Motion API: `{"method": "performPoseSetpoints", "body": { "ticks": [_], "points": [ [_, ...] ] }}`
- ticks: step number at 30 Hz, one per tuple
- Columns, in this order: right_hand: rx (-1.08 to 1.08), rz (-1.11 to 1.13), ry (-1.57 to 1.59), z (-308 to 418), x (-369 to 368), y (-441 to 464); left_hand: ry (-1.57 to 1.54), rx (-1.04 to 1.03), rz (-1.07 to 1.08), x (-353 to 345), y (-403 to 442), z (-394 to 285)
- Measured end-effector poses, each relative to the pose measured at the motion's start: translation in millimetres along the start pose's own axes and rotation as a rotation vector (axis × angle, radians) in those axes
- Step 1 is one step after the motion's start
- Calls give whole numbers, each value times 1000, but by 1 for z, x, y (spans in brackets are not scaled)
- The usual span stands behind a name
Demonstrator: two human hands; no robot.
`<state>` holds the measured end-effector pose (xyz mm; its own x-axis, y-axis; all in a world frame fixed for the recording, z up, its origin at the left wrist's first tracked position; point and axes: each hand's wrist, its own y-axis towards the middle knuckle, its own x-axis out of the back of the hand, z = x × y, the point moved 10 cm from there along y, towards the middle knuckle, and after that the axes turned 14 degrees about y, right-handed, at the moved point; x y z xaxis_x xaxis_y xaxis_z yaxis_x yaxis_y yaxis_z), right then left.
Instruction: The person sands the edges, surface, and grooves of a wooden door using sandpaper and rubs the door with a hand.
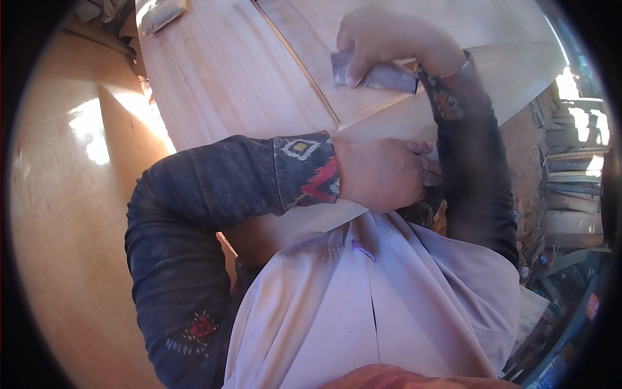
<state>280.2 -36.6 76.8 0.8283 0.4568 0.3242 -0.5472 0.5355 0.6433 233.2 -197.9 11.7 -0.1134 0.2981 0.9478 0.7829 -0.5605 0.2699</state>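
Observation:
My right hand [382, 42] grips a grey block that looks like a sanding block [389, 76], its thumb along the near side. The block rests on a pale wooden panel [214, 78], next to a seam where boards meet. Closer to my body, my left hand [385, 174] lies on the panel near its front edge, back of the hand up. Its fingers point right and are slightly bent; their undersides are hidden, and no held object shows.
A small wrapped packet [165, 14] lies on the panel's far left corner. At the left stands a large plywood sheet [58, 227] with sunlit patches. Stacked wood strips [573, 168] fill the right side. A dark gap [301, 61] runs between the panel's boards.

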Motion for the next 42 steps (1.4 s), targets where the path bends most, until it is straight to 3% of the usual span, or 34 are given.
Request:
{"method": "performPoseSetpoints", "body": {
  "ticks": [3,4,7,9,11,13,14,17,19,20,22,25,28,31,33,34,37,40,42],
  "points": [
    [-317,96,63,-34,7,-5,50,25,10,-1,0,1],
    [-739,333,241,-81,22,-33,47,21,-2,0,-1,1],
    [-406,544,441,-33,-6,-1,23,9,-18,1,-1,0],
    [40,88,-165,9,-9,8,-8,5,3,2,-1,1],
    [-35,-76,-159,2,-3,1,16,21,22,-1,-1,3],
    [-216,-1,-259,10,13,-3,25,20,27,-3,-1,1],
    [-299,317,-187,-8,5,-4,33,16,22,-1,-1,1],
    [-149,195,-6,-8,3,0,31,2,15,-1,0,-1],
    [-3,-15,-103,15,4,5,34,11,24,-2,0,1],
    [-27,-51,-129,20,6,7,37,22,29,-2,0,1],
    [-285,110,-353,-32,30,-25,46,28,15,-1,-1,-2],
    [-1421,-100,-733,-62,106,-78,146,91,-59,10,1,3],
    [-1407,-156,-616,-66,111,-88,337,360,-82,30,-4,27],
    [-1225,-132,-736,-63,117,-76,477,705,-10,46,-28,65],
    [-1078,-372,-610,-72,125,-80,548,858,57,33,-45,85],
    [-1000,-486,-543,-73,130,-79,582,881,102,33,-46,85],
    [-1146,-238,-837,-86,99,-43,623,935,216,31,-46,80],
    [-666,-156,-451,-103,56,-19,628,942,229,40,-47,83],
    [-499,-96,-863,-124,107,-59,710,908,163,43,-49,79]
  ]
}}
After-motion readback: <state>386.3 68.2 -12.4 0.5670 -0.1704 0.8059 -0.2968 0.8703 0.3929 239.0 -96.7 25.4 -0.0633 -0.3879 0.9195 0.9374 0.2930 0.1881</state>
